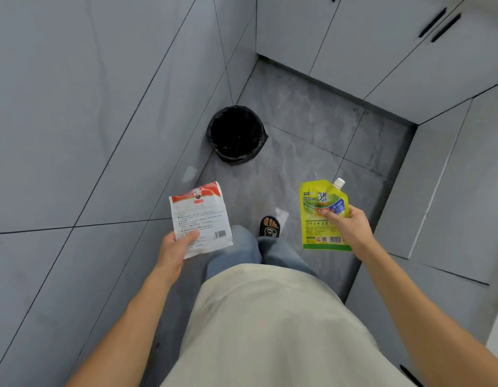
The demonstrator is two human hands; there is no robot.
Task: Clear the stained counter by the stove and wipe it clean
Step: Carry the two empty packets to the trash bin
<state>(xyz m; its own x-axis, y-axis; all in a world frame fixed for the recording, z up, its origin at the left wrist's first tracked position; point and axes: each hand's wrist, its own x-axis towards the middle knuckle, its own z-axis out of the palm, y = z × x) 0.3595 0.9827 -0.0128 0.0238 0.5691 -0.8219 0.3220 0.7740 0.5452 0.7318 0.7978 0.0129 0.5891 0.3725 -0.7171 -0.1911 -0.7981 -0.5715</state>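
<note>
My left hand (177,244) grips the lower corner of a white packet with a red top band (199,216), held flat with its printed back facing up. My right hand (347,226) pinches a yellow-green spouted pouch (322,216) with a white cap, held upright over the floor. A round bin lined with a black bag (236,134) stands open on the floor ahead, in the corner by the wall, beyond both packages. The counter and stove are out of view.
A grey tiled wall (88,135) runs along the left. Grey cabinet fronts (368,46) with black handles line the far side and the right. The grey floor (312,141) forms a narrow aisle. My sandalled foot (269,226) points toward the bin.
</note>
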